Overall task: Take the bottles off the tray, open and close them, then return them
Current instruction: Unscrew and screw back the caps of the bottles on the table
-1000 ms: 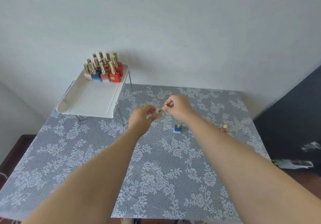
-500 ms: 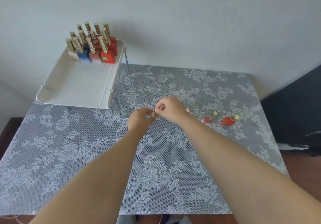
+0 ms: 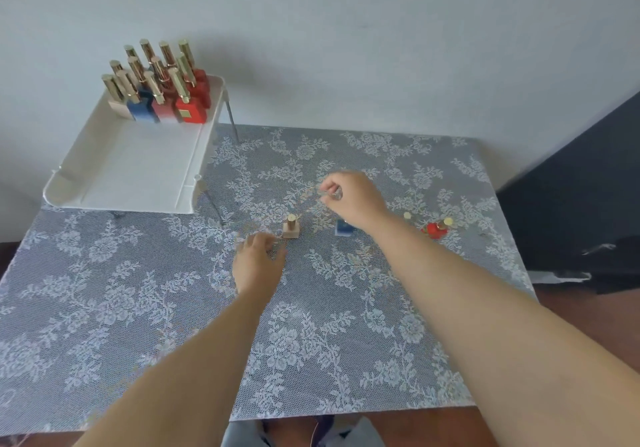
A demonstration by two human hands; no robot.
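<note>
A white tray on thin legs stands at the table's left rear. Several gold-capped bottles in red, blue and beige are grouped at its far end. A small beige bottle with a gold cap stands upright on the tablecloth. My left hand rests just left of and below it, fingers loosely apart, not touching it. My right hand hovers above the table with fingers curled in and nothing visible in them. Its wrist half hides a blue bottle. Red bottles lie to the right.
The table carries a grey lace-patterned cloth and stands against a pale wall. A dark piece of furniture is close to the table's right edge. The tray's near half holds nothing.
The beige bottle that both hands held together now stands on the table. My left hand has let go and dropped beside it; my right hand has pulled away up and to the right.
</note>
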